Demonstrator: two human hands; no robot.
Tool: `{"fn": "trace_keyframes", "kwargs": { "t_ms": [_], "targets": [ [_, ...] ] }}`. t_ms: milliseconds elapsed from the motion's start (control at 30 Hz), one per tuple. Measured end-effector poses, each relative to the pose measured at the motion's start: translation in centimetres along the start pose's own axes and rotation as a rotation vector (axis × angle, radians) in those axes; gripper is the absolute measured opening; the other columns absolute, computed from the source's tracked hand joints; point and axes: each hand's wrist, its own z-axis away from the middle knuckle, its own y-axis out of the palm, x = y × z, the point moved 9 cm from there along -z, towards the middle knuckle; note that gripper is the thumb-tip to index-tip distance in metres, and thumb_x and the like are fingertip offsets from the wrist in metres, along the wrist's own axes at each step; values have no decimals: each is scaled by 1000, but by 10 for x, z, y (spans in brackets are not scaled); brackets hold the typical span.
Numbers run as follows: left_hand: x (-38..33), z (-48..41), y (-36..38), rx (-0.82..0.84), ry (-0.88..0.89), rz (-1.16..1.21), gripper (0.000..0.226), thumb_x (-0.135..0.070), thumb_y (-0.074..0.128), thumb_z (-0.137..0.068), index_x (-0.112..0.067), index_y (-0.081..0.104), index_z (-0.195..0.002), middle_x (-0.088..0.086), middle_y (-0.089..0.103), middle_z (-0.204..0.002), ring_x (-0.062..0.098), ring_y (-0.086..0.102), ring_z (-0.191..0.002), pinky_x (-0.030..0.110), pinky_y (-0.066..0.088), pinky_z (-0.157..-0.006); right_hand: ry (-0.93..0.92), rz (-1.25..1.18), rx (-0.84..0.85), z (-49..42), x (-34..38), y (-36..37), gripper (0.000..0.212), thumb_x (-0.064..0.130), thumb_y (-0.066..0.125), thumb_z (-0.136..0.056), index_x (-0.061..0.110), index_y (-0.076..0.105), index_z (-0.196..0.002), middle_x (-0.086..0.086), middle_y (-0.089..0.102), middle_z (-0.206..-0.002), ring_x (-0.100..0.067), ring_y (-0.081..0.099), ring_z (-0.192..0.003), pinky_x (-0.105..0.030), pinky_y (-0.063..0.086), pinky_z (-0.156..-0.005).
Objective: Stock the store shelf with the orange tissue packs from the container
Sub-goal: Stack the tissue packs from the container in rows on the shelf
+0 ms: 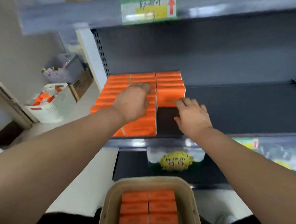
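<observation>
Three rows of orange tissue packs (117,87) stand on the left part of the dark shelf (240,107). The right row is shorter, and a bare gap lies in front of it. My left hand (135,102) rests flat on top of the middle row, fingers pointing to the back. My right hand (190,114) touches the front face of the right row's nearest pack (169,94) with straight fingers. Below, close to me, a beige container (113,202) holds several more orange packs (147,209) in two rows.
A price tag with a red arrow (149,8) hangs on the upper shelf edge. A wrapped white pack with a yellow sticker (175,159) sits on the lower shelf. At left on the floor stand a white basket (47,108), a cardboard box and a clear bin.
</observation>
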Motion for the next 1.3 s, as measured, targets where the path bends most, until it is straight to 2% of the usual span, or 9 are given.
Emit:
{"fn": "trace_keyframes", "kwargs": {
  "t_ms": [167, 367, 533, 700, 900, 1000, 1133, 1233, 1300],
  "targets": [
    [-23, 103, 42, 44, 1, 200, 33, -11, 58, -86, -12, 58, -119, 9, 60, -121, 28, 51, -116, 40, 45, -93, -70, -11, 53, 94, 23, 41, 53, 24, 55, -92, 23, 38, -142, -1, 40, -143, -24, 34, -131, -41, 30, -102],
    [-17, 224, 142, 328, -191, 207, 33, -21, 56, -89, -22, 55, -122, -1, 59, -122, 19, 53, -115, 39, 47, -95, -49, -14, 358, 197, 39, 136, 39, 24, 46, -94, 29, 46, -132, 2, 47, -135, -21, 38, -127, -41, 32, -101],
    [3, 300, 209, 565, -360, 222, 31, -21, 52, -91, -20, 51, -122, 2, 56, -123, 22, 53, -114, 36, 45, -94, -71, 5, 615, 263, 52, 197, 35, 23, 44, -94, 26, 47, -128, 2, 47, -133, -21, 41, -125, -44, 28, -107],
    [4, 316, 248, 730, -369, 193, 32, -23, 54, -89, -18, 50, -120, 3, 55, -125, 23, 50, -117, 38, 45, -95, -64, -19, 791, 286, 48, 241, 34, 22, 36, -96, 26, 47, -127, 1, 45, -135, -21, 40, -125, -40, 32, -102],
    [18, 334, 282, 877, -391, 120, 29, -17, 42, -93, -20, 49, -121, 4, 54, -127, 23, 51, -119, 39, 45, -94, -108, -23, 877, 281, 57, 275, 36, 19, 45, -92, 22, 48, -128, -2, 49, -132, -21, 42, -126, -39, 32, -103],
    [22, 338, 290, 902, -409, 128, 29, -18, 43, -93, -21, 49, -121, 3, 55, -125, 23, 51, -117, 39, 47, -95, -124, 22, 905, 284, 59, 288, 35, 18, 47, -93, 20, 47, -128, -4, 49, -132, -23, 43, -125, -38, 32, -102],
    [23, 340, 297, 923, -424, 135, 29, -19, 44, -93, -21, 48, -121, 3, 57, -122, 23, 54, -114, 38, 48, -93, -117, 9, 901, 288, 59, 300, 37, 18, 35, -97, 21, 41, -134, -5, 51, -132, -25, 45, -123, -37, 33, -102],
    [23, 342, 302, 945, -430, 154, 27, -24, 49, -92, -23, 50, -119, 2, 60, -120, 22, 58, -110, 37, 49, -90, -70, -40, 931, 295, 54, 304, 44, 25, 37, -97, 25, 29, -141, -4, 44, -139, -25, 39, -130, -40, 32, -104],
    [17, 345, 306, 990, -406, 152, 27, -28, 54, -90, -23, 52, -117, 1, 60, -120, 21, 58, -110, 36, 49, -91, -104, -14, 954, 302, 55, 304, 41, 24, 35, -98, 23, 32, -138, -5, 43, -141, -26, 37, -132, -41, 32, -102]
  ]
}}
